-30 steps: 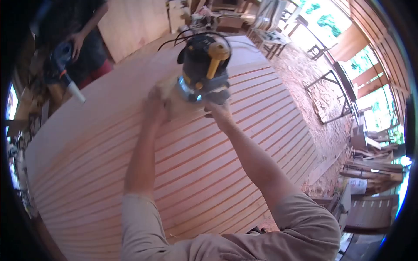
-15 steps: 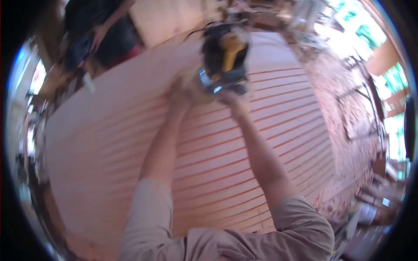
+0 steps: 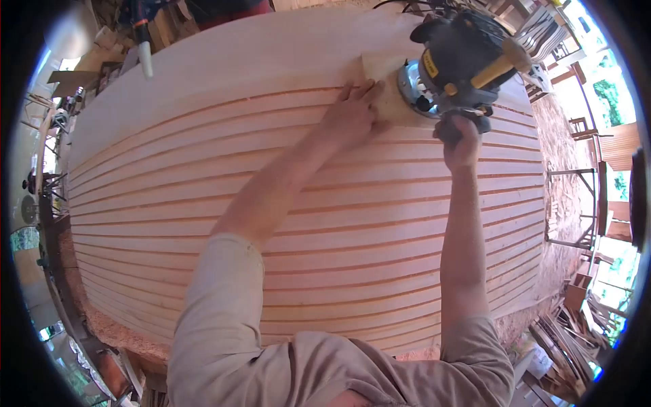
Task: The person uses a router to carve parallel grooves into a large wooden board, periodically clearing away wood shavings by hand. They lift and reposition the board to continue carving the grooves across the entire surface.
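Observation:
A black and yellow router (image 3: 468, 68) with a lit, clear-sided base is mounted on a pale wooden base board (image 3: 390, 95). It stands on a large wooden panel (image 3: 271, 197) cut with long parallel grooves. My right hand (image 3: 462, 146) is closed around the router's dark side knob. At the board's left edge, my left hand (image 3: 356, 112) grips it, fingers bent over the panel and thumb by the lower corner. The router's cutting bit is hidden from view.
A hose or tool with a pale nozzle (image 3: 145, 60) reaches over the panel's far left edge. Part of another person (image 3: 227, 10) shows beyond the panel. Wood scraps (image 3: 569, 339) lie at the lower right, and sawdust covers the floor (image 3: 566, 190).
The view has shifted and sharpened. Router, board and both hands now appear farther right in view, and more of the grooves on the left shows clearly. The other person is mostly out of view.

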Demonstrator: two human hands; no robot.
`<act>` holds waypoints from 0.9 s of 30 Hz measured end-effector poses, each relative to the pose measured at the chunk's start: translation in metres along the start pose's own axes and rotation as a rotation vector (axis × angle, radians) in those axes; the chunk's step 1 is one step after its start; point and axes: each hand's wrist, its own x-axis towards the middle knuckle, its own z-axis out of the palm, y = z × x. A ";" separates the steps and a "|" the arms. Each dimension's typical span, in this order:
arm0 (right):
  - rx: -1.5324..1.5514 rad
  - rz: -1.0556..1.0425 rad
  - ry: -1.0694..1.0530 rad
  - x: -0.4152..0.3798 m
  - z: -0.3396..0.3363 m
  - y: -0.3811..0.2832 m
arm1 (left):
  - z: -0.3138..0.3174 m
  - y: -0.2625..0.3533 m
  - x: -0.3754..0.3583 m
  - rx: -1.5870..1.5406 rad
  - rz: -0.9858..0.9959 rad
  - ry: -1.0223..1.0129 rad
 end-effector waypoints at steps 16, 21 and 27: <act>0.037 0.048 -0.047 -0.022 0.061 0.017 | -0.028 -0.066 -0.082 -0.087 -0.039 0.140; 0.094 0.056 -0.026 -0.038 0.121 0.044 | -0.098 -0.176 -0.302 0.045 -0.571 0.402; 0.061 0.089 0.020 -0.054 0.171 0.070 | -0.176 -0.128 -0.710 0.358 -1.938 0.439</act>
